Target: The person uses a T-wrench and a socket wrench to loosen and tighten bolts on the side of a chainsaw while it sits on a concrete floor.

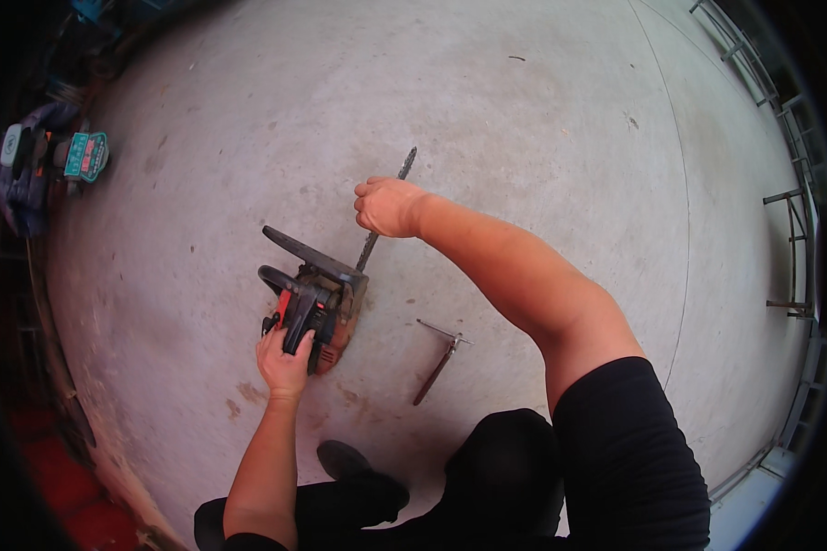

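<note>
A chainsaw point(326, 308) with an orange and black body rests on the concrete floor, its long bar point(368, 250) pointing away and slightly right. My left hand point(283, 363) is wrapped round the rear handle at the near end of the saw. Out along the bar, my right hand point(390, 207) is closed with curled fingers over its middle part; whether it grips the bar or only the chain is hidden. The bar's tip shows beyond that hand. To the right of the saw body lies a T-shaped metal tool point(444, 358) with a dark reddish handle.
A parked scooter point(37, 165) with a green plate point(86, 156) stands at the left edge. Metal frames point(795, 239) line the right side. Something red point(55, 477) is at lower left. My dark shoe point(345, 459) and bent knees are close behind the saw.
</note>
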